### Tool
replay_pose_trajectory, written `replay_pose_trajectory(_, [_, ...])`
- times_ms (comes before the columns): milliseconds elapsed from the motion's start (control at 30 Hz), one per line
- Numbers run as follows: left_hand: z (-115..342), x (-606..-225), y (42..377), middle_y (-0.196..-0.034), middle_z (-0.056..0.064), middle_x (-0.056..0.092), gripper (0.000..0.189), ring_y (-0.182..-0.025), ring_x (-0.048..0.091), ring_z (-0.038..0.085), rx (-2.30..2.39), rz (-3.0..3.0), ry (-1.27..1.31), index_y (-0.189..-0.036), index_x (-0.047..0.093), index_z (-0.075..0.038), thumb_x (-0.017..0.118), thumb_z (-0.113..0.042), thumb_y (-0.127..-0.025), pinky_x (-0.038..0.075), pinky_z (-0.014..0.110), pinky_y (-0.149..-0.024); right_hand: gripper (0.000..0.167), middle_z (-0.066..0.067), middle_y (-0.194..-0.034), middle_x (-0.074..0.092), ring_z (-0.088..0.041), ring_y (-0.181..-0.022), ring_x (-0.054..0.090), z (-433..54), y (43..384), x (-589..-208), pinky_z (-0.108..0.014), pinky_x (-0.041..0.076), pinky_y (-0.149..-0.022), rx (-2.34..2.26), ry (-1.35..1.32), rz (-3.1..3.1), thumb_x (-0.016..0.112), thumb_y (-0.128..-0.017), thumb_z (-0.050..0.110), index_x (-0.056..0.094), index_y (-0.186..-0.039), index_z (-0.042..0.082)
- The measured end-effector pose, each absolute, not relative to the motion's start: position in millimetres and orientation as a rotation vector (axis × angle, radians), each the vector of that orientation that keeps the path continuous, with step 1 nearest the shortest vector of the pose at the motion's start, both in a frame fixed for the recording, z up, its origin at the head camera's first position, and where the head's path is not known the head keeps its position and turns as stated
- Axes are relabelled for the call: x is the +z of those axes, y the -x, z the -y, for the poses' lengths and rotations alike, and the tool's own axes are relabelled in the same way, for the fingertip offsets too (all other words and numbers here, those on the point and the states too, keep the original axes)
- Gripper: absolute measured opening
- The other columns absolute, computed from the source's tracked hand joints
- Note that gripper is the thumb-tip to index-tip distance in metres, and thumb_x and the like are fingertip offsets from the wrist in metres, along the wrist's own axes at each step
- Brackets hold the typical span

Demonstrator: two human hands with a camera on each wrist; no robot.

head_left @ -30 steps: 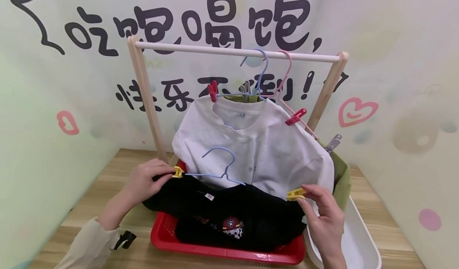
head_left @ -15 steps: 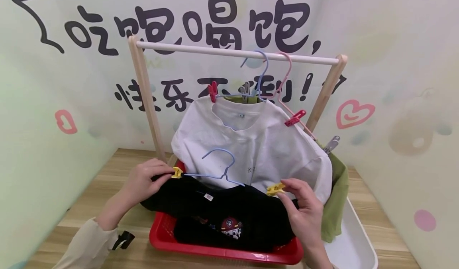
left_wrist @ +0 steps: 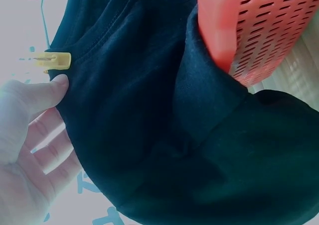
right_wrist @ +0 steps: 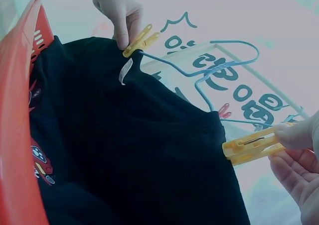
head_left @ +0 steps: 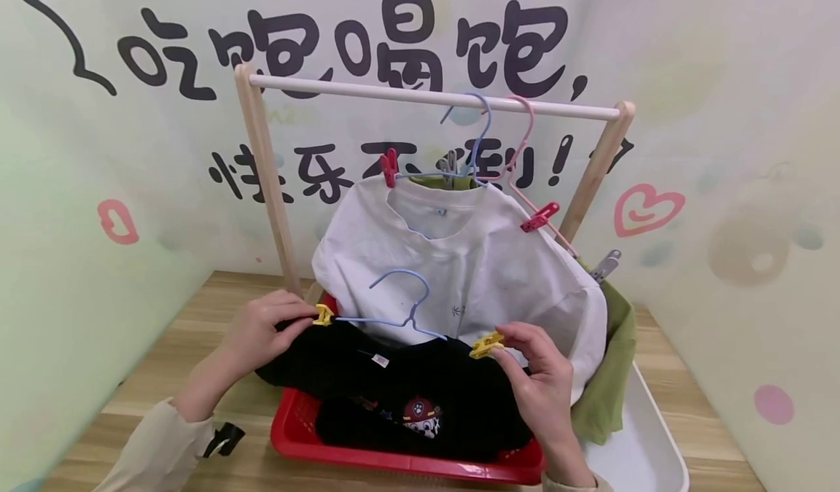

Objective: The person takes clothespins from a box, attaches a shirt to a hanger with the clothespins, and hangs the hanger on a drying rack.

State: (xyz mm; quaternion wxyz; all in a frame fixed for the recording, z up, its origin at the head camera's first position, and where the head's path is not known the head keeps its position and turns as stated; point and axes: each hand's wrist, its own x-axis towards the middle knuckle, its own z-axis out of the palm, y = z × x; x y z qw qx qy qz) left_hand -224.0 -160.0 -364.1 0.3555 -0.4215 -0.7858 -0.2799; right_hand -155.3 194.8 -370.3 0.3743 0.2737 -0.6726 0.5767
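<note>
A black T-shirt (head_left: 459,397) with a cartoon dog print lies over the red basket, a blue hanger (head_left: 410,310) in its neck. My left hand (head_left: 269,332) pinches the shirt's shoulder, thumb in front, right beside a yellow clothespin (left_wrist: 54,60) clipped there. Between thumb and fingers my right hand (head_left: 541,375) holds a second yellow clothespin (right_wrist: 254,145). In the right wrist view its tips are right at the shirt's other shoulder edge, near the hanger's end, which the cloth hides.
Behind, a rack (head_left: 433,97) bears a white shirt (head_left: 420,266) with red clothespins (head_left: 541,216) and a green garment (head_left: 607,383). The red basket (head_left: 407,463) stands in front, a white tray (head_left: 646,434) to its right. A small black object (head_left: 224,439) is near the left sleeve.
My right hand has moved left with its clothespin, from beyond the shirt's right part toward the shoulder by the hanger. The left hand has kept its hold.
</note>
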Motion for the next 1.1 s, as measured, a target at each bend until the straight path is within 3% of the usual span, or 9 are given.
replay_pose_trajectory(500, [161, -366, 224, -0.079, 0.004, 0.067, 0.053, -0.069, 0.059, 0.016, -0.711, 2.054, 1.093, -0.082, 0.072, -0.002, 0.04, -0.04, -0.097, 0.05, 0.023, -0.062, 0.034, -0.021, -0.092, 0.059, -0.011, -0.084, 0.06, -191, 159, -378, -0.02, 0.051, -0.075, 1.472, -0.715, 1.834, 0.066, -0.066, -0.028, 0.062, -0.096, -0.014])
replay_pose_trajectory(700, [162, -367, 225, -0.078, 0.003, 0.066, 0.053, -0.069, 0.059, 0.016, -0.713, 2.045, 1.092, -0.081, 0.072, -0.002, 0.04, -0.04, -0.097, 0.05, 0.024, -0.061, 0.047, -0.025, -0.096, 0.056, -0.012, -0.09, 0.059, -193, 160, -377, -0.024, 0.052, -0.077, 1.518, -0.753, 1.878, 0.068, -0.064, -0.028, 0.058, -0.107, -0.015])
replay_pose_trajectory(933, [162, -368, 225, -0.077, 0.004, 0.066, 0.053, -0.069, 0.059, 0.016, -0.712, 2.043, 1.089, -0.08, 0.072, -0.001, 0.04, -0.04, -0.097, 0.049, 0.024, -0.061, 0.064, -0.018, -0.096, 0.056, -0.009, -0.089, 0.059, -198, 158, -380, -0.019, 0.05, -0.079, 1.414, -0.706, 1.99, 0.072, -0.062, -0.024, 0.048, -0.121, -0.013])
replay_pose_trajectory(1100, [161, -368, 227, -0.077, 0.004, 0.066, 0.052, -0.068, 0.059, 0.017, -0.718, 2.024, 1.1, -0.08, 0.072, -0.001, 0.041, -0.039, -0.097, 0.049, 0.025, -0.06, 0.061, -0.012, -0.091, 0.06, -0.013, -0.083, 0.061, -205, 157, -384, -0.018, 0.05, -0.075, 1.244, -0.655, 2.086, 0.077, -0.06, -0.02, 0.054, -0.115, -0.007])
